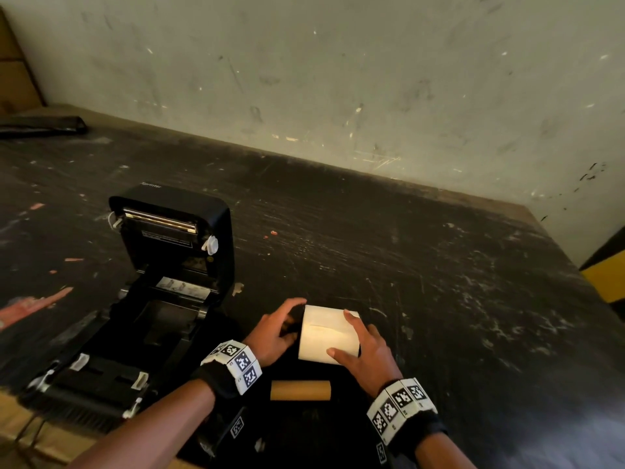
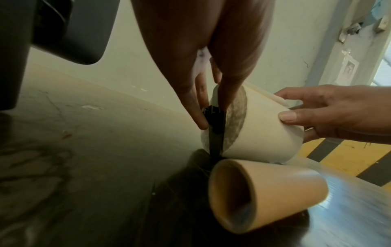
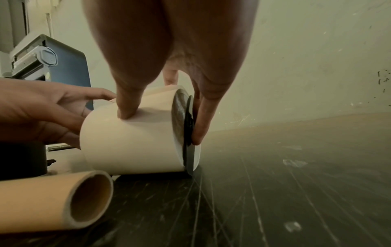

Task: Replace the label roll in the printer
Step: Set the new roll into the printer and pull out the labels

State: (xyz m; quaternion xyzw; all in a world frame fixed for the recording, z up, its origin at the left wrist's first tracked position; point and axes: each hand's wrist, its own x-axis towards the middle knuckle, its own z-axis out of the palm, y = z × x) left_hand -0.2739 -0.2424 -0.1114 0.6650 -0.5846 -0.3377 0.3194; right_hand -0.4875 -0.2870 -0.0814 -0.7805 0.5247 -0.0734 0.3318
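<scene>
A white label roll [image 1: 326, 335] lies on its side on the dark table [image 1: 439, 299], right of the open black printer [image 1: 159, 319]. My left hand [image 1: 274, 330] is at the roll's left end, where its fingers [image 2: 198, 115] pinch a black spindle piece [image 2: 215, 133] stuck into the roll [image 2: 260, 127]. My right hand [image 1: 365, 346] grips the roll [image 3: 131, 142], thumb on top and fingers on the black flange [image 3: 190, 133] at its right end. An empty brown cardboard core [image 1: 300, 390] lies just in front of the roll.
The printer's lid [image 1: 176, 225] stands raised and its roll bay [image 1: 162, 319] is open. A flat black object [image 1: 40, 125] lies at the far left by the wall. A yellow and black striped surface [image 1: 605, 275] shows past the table's right edge.
</scene>
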